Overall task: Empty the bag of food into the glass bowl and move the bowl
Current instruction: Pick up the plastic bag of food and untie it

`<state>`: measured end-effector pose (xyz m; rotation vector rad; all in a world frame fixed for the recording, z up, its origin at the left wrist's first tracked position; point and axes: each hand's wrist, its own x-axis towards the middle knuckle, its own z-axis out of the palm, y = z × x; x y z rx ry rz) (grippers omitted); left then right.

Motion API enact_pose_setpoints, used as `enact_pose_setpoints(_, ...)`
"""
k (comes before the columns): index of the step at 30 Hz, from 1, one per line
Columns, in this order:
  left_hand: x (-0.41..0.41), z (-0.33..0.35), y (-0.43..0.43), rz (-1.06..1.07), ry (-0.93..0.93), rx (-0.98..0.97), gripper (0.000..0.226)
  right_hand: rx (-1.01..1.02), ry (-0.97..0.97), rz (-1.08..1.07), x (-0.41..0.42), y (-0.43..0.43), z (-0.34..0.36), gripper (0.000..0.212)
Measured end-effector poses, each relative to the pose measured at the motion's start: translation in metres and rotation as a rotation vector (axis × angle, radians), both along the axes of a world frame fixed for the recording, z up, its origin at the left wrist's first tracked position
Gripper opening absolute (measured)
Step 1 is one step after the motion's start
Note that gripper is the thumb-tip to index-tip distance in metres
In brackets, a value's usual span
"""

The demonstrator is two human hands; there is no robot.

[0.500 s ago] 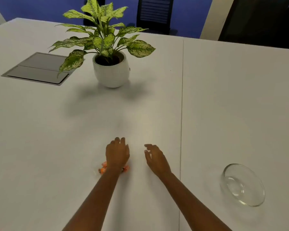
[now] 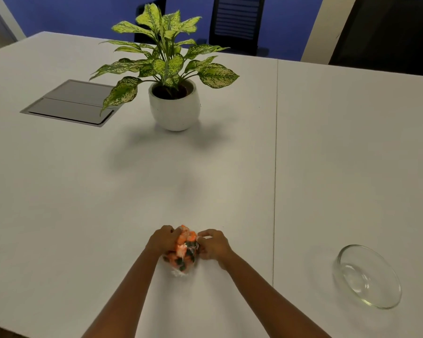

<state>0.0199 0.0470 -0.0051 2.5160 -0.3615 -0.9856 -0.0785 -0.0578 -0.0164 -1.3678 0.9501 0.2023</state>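
A clear plastic bag of food (image 2: 183,252), filled with orange and dark pieces, is held between both hands just above the white table (image 2: 83,203). My left hand (image 2: 162,240) grips the bag's left side near the top. My right hand (image 2: 213,243) pinches its right upper edge. The glass bowl (image 2: 368,276) stands empty on the table well to the right of my hands, apart from them.
A potted plant (image 2: 174,103) in a white pot stands at the middle back. A grey cable hatch (image 2: 71,102) is set into the table at the back left. A seam (image 2: 276,167) runs down the table. Dark chairs stand behind the far edge.
The bag lay under my left hand on the table; now both hands have closed on it and raised it upright between them. The right hand has moved in to the bag.
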Motion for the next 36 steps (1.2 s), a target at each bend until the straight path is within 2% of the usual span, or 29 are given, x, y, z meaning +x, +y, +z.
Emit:
enact_pose_setpoints(2,-0.002,0.004,-0.007,0.077,0.110,-0.093,0.045,-0.023,-0.001,-0.028,-0.004,-0.009,0.002,0.012)
enact_pose_setpoints(6,-0.009,0.015,-0.028,0.192,0.297,-0.209,0.043,-0.228,-0.033,-0.001,-0.013,-0.034,0.020,0.026)
enact_pose_setpoints(12,-0.022,0.032,-0.069,0.322,0.324,-0.300,0.033,-0.727,-0.158,0.230,-0.044,-0.045,0.059,0.037)
enact_pose_setpoints(16,-0.029,0.045,-0.086,0.395,0.447,-0.356,0.029,-1.169,-0.262,0.554,-0.069,-0.044,0.077,0.046)
enact_pose_setpoints(18,-0.035,0.052,-0.093,0.421,0.523,-0.383,0.029,-1.393,-0.327,0.562,-0.075,-0.048,0.083,0.037)
enact_pose_setpoints(20,-0.040,0.056,-0.098,0.434,0.576,-0.420,0.026,-1.521,-0.381,0.489,-0.078,-0.056,0.084,0.024)
enact_pose_setpoints(22,-0.044,0.057,-0.101,0.503,0.657,-0.546,0.029,-1.455,-0.357,0.408,-0.077,-0.062,0.088,0.012)
enact_pose_setpoints(25,-0.051,0.061,-0.106,0.609,0.775,-0.736,0.030,-1.172,-0.276,0.096,-0.075,-0.074,0.092,0.016)
enact_pose_setpoints(28,-0.060,0.066,-0.112,0.509,0.745,-0.740,0.032,-0.891,-0.228,-0.152,-0.068,-0.089,0.096,0.014)
enact_pose_setpoints(30,-0.065,0.071,-0.116,0.384,0.698,-0.712,0.035,-0.761,-0.215,-0.205,-0.066,-0.092,0.095,0.013)
enact_pose_setpoints(34,-0.072,0.078,-0.127,0.232,0.461,-0.682,0.036,-0.754,-0.204,-0.205,-0.066,-0.086,0.087,0.014)
enact_pose_setpoints(36,-0.072,0.078,-0.131,0.231,0.403,-0.674,0.026,-0.780,-0.206,-0.197,-0.066,-0.083,0.084,0.013)
